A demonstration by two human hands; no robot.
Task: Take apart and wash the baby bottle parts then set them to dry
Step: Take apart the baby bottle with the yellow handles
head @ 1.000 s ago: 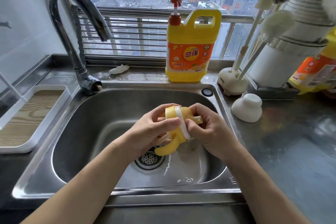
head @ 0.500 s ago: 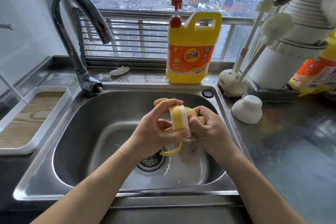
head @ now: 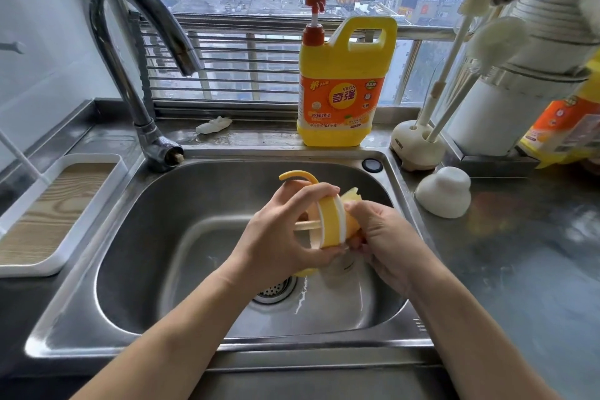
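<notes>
Over sink (head: 136, 204): holding yellow collar (head: 331, 221) in left grip (head: 279, 237), pinching spout (head: 352, 196) in right grip (head: 386, 237). Brace collar; work spout out evenly, no tearing.

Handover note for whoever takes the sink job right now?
Left hand grips the yellow handled collar over the sink; right hand pinches its spout end. Collar is already detached, underside open; white cap sits on the counter, right of the sink. Tap shows no running water. Left: pull collar pieces apart, wash with the dish soap, set everything to dry, likely on the tray at left.
</notes>
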